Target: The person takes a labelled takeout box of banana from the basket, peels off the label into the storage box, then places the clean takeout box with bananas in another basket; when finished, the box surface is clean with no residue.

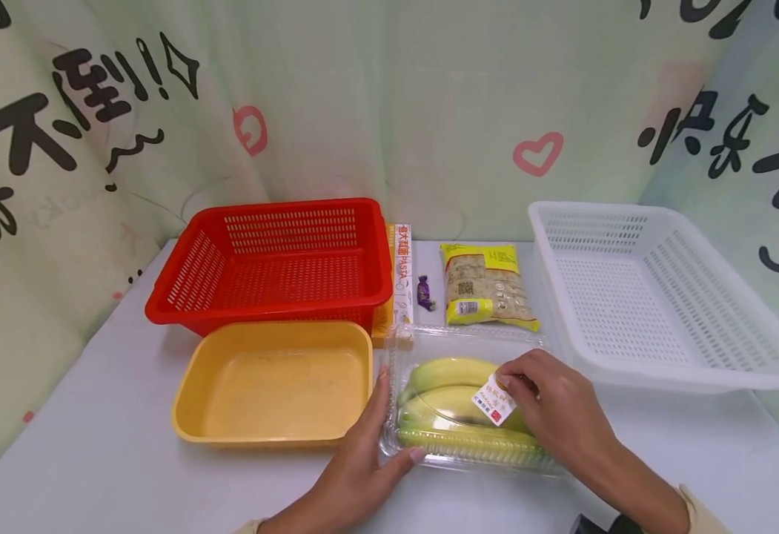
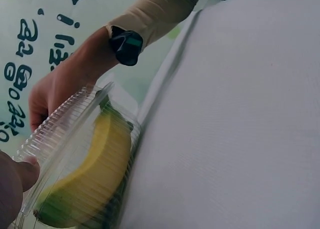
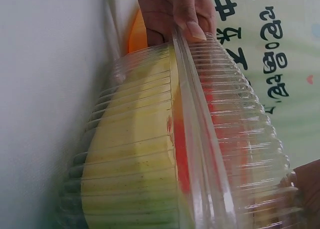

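A clear plastic clamshell box [image 1: 465,337] with several yellow-green bananas [image 1: 452,400] inside sits on the table in front of me. My left hand [image 1: 356,463] grips its left side, the thumb over the rim, as the right wrist view also shows. Above the lid, my right hand [image 1: 559,404] pinches the corner of a small white printed label [image 1: 494,401] between thumb and index finger. Whether the label still sticks to the lid I cannot tell. In the left wrist view one banana [image 2: 102,164] shows through the ribbed wall.
A yellow basin [image 1: 272,386] stands left, with a red basket [image 1: 276,285] behind it. At the back are a pasta box [image 1: 401,274], a purple-wrapped candy [image 1: 425,293] and a yellow-and-clear food bag [image 1: 485,285]. A white basket [image 1: 636,311] stands right.
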The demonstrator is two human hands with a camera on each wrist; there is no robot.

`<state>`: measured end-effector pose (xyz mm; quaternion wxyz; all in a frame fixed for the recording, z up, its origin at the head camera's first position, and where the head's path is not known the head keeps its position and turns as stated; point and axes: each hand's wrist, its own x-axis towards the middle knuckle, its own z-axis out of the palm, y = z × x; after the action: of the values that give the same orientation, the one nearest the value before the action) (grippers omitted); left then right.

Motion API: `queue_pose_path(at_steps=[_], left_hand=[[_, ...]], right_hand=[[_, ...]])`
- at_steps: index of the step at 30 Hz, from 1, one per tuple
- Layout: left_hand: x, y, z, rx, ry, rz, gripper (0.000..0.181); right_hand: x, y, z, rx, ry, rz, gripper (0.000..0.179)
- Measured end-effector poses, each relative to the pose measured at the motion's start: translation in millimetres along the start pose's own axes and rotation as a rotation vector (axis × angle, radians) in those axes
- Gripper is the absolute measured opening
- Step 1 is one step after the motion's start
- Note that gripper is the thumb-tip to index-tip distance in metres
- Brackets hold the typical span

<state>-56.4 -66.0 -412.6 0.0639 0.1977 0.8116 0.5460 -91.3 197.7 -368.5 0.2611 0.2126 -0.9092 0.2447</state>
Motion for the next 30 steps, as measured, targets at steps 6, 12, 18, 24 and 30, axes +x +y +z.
queue_pose_path(at_steps=[6, 12, 18, 24, 30], left_hand=[[0.3, -1.1, -0.1, 0.011, 0.004, 0.010, 0.099], [0.5, -3.1, 0.6, 0.027, 0.032, 0.051, 0.098], [2.1, -3.3, 1.7, 0.023, 0.035, 0.065, 0.099], [2.0, -2.8, 0.6, 0.031, 0.042, 0.062, 0.100], [2.3, -1.5, 0.1, 0.021, 0.042, 0.056, 0.101]], right_hand=[[-1.4, 1.0, 0.8, 0.015, 0.070, -0.058, 0.031], [0.3, 1.2, 4.1, -0.039, 0.143, -0.154, 0.029], [-0.5, 4.9, 4.9, -0.006, 0.156, -0.144, 0.030], [-1.1, 8.0, 6.7, 0.107, 0.179, -0.157, 0.028], [-1.1, 7.6, 4.9, 0.192, 0.164, -0.146, 0.022]])
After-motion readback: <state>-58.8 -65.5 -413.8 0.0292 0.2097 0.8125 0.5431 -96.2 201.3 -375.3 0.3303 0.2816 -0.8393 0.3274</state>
